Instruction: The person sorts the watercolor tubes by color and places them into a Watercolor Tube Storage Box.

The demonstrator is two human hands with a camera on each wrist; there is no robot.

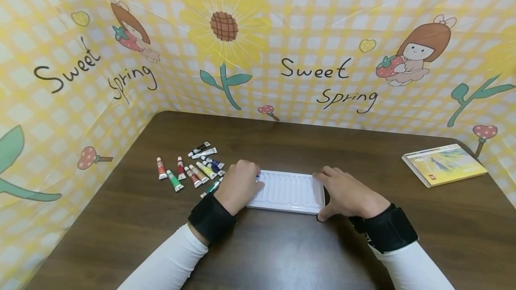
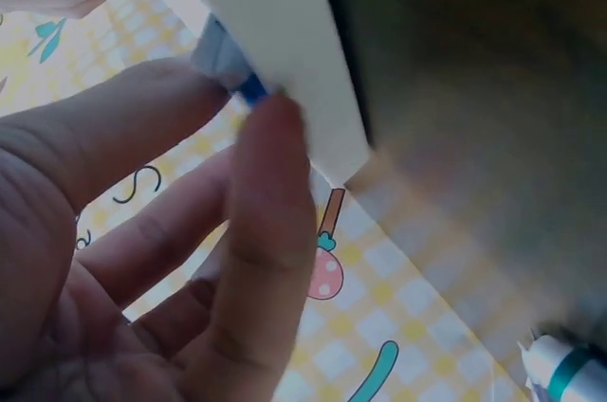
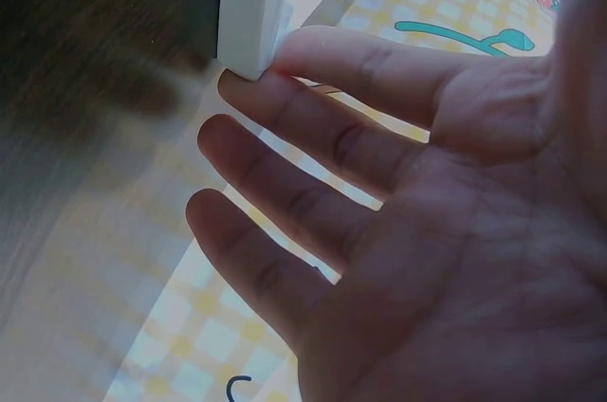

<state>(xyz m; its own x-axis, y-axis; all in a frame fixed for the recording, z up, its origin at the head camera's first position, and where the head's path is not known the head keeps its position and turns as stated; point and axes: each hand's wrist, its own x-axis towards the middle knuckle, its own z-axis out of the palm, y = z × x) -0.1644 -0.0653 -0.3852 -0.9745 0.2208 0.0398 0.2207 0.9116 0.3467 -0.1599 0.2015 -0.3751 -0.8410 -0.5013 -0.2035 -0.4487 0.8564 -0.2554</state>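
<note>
A white plastic tray (image 1: 291,190) with a row of narrow slots lies between the hands on the brown table. My left hand (image 1: 239,186) is at its left end, pinching a small white-and-blue paint tube (image 2: 220,56) between thumb and finger; most of that tube is hidden in the head view. At the tray's right end, my right hand (image 1: 346,194) holds it, the fingers at the far corner and the thumb at the near one. The right wrist view has two fingertips (image 3: 242,87) right at the tray's corner. Several loose paint tubes (image 1: 196,176) lie left of the left hand.
A green paint tube (image 1: 211,187) lies close beside the left hand. On the far right of the table (image 1: 278,254) is a flat yellow box (image 1: 445,164). A yellow checked cloth (image 1: 314,17) rises along the back and left table edges.
</note>
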